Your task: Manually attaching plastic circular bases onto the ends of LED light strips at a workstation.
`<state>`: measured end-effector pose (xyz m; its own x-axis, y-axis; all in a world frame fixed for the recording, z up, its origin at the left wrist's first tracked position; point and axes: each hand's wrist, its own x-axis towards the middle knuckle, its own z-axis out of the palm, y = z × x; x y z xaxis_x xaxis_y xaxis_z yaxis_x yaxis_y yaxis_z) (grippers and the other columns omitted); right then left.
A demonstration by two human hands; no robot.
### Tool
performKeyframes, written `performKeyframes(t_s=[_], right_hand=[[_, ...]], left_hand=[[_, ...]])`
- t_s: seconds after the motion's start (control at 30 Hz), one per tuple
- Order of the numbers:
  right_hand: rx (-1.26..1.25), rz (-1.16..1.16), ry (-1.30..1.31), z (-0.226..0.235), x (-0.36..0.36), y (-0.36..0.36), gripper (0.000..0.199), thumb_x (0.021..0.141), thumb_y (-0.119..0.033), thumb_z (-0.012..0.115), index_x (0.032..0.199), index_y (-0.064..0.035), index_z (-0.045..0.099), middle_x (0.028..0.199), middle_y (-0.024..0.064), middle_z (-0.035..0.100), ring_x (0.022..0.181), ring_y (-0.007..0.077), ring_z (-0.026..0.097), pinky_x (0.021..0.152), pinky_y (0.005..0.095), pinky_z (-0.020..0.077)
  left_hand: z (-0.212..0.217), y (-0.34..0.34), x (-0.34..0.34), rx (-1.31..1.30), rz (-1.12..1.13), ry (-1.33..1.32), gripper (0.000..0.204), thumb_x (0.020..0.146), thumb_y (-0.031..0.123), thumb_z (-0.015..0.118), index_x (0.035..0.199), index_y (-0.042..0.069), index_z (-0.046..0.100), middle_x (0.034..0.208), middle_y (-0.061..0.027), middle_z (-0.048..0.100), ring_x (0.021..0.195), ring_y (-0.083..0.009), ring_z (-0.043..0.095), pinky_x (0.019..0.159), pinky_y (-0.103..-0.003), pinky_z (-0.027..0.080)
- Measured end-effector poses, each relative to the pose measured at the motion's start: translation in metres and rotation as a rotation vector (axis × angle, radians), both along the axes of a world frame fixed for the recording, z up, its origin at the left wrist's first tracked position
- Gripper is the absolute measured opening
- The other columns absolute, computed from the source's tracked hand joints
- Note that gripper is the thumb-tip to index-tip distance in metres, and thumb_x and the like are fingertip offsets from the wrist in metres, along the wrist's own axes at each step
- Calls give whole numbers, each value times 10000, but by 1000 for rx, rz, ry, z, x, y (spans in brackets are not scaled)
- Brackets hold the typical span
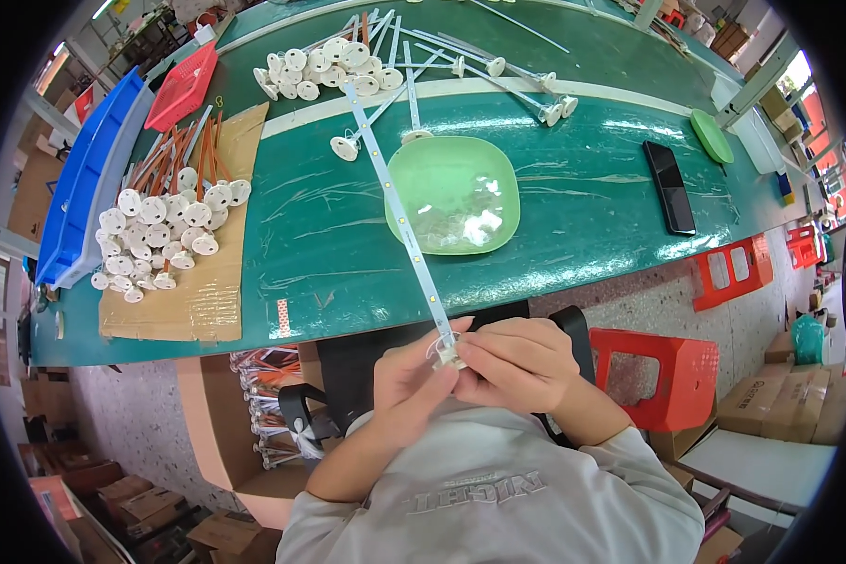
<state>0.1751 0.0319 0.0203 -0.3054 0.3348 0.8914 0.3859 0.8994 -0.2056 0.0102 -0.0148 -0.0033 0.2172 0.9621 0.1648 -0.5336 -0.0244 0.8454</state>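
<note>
The dish (pixel 493 164) was in the middle of the tabletop (pixel 320 254). One LED strip (pixel 402 230) reached from the left hand (pixel 409 385) and right hand (pixel 522 362) over the dish's left side. The smartphone (pixel 669 188) lay right of the dish, with a bowl (pixel 712 138) behind it. On the left, a heap of LED strips (pixel 160 221) lay on a cardboard sheet (pixel 218 315), with a bin (pixel 80 188) to its left. A second heap (pixel 338 66) lay behind the dish. Down in front, a cardboard box (pixel 211 414) held more strips (pixel 268 409), and a stool (pixel 686 376) stood on the right.
</note>
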Motion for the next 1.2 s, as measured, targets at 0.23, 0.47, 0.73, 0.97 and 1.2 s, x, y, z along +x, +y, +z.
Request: performKeyframes(t_s=[0.23,0.47,0.73,0.97,1.2], right_hand=[[22,48,-5,4,-4,11,169,730,-20,754,891,17,715,864,90,688,693,198,690,522,264,547],[-55,182,-89,11,-1,18,241,695,38,737,935,35,711,907,133,702,757,240,715,592,293,592],[-12,106,-22,13,-20,31,266,705,45,761,964,-2,721,920,121,713,766,252,715,624,308,590],[-300,-55,-167,45,-3,82,155,730,43,721,868,-24,694,838,111,715,734,267,698,651,336,553],[-538,-177,-446,41,5,131,149,773,14,675,914,-23,704,854,153,711,760,302,695,685,359,548]], left_hand=[[-8,4,-14,63,9,62,474,959,89,572,1371,-121,467,1328,-201,582,1144,-224,607,1011,-350,450],[1,9,-15,1,58,-31,471,927,56,596,1367,-88,505,1161,-95,671,1038,-119,608,948,-268,444],[2,27,-30,108,159,104,482,930,72,609,1369,-93,498,1219,-110,645,1109,-147,590,996,-313,431],[-9,74,-78,71,163,-53,457,972,146,551,1354,-97,491,1177,-237,653,952,-252,663,860,-343,498],[-9,71,-75,132,91,-48,444,955,89,572,1347,-108,501,1181,-241,648,999,-269,663,872,-357,520]])
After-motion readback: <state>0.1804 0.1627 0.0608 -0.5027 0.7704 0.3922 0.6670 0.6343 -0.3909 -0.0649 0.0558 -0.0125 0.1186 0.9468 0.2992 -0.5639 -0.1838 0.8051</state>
